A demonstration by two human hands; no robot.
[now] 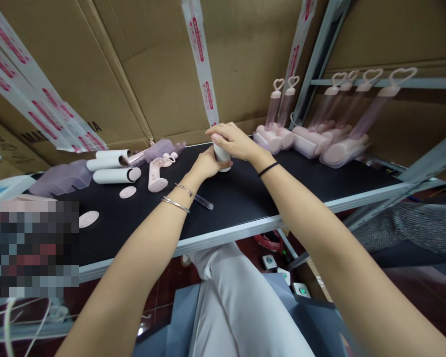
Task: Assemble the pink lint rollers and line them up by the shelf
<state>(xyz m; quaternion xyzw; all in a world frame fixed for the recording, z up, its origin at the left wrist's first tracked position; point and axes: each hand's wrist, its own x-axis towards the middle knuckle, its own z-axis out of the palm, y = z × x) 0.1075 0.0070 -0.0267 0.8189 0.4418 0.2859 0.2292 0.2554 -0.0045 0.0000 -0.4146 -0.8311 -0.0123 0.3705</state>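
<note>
The left hand point(208, 163) is curled around the side of an upright white cylinder point(223, 157), which stands on the worktop point(241, 201), while the right hand point(235, 141) lies across its top with fingers stretched out; whether the right one grips cannot be told. This cylinder looks like a unit partly put together. To the right of the hands, several pink units point(308, 142) topped by clear tubes with heart-shaped loops point(401, 77) seem further along, perhaps complete. To the left remain loose parts: white tubes point(111, 176) lying side by side, a pink curved piece point(155, 174), purple shells point(65, 178) and flat pink ovals point(128, 192), so much appears left to join. A small clear tube point(204, 202) lies just nearer the body than the left hand. The black surface has a pale metal edge point(230, 229); behind the hands rises a taped cardboard wall point(252, 54), and at right stands a metal frame point(319, 49). Below the hands, white boxes with green buttons point(301, 290) sit near the tiled floor point(165, 292).
</note>
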